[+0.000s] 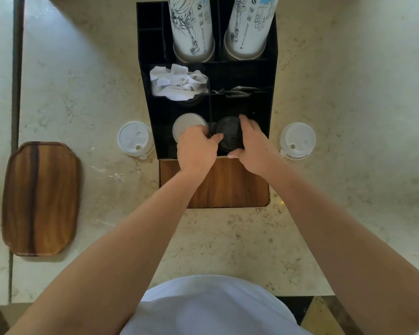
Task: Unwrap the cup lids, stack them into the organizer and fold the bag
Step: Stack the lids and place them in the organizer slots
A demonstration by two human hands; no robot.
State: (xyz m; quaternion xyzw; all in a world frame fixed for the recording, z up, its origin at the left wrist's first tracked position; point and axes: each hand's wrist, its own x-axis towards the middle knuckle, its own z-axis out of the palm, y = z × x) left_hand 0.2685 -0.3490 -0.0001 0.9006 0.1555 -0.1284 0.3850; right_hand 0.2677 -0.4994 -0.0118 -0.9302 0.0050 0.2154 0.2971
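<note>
The organizer (271, 76) was set on the desk (348, 141), with two cup stacks (192, 27) held in its far compartments, crumpled paper (177, 81) in a middle one, lids (228, 134) in the two nearest, a lidded cup (134, 139) placed at either side, and a tray (41, 199) laid far left.

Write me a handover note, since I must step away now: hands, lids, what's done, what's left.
Left hand and right hand: both grip the stack of black plastic lids in the front right slot of the black compartment organizer.
Frosted lids sit in the front left slot.
Two white plastic lids stand on the counter beside the organizer.
Left: seat the black stack, fold the bag, which I cannot identify.
</note>
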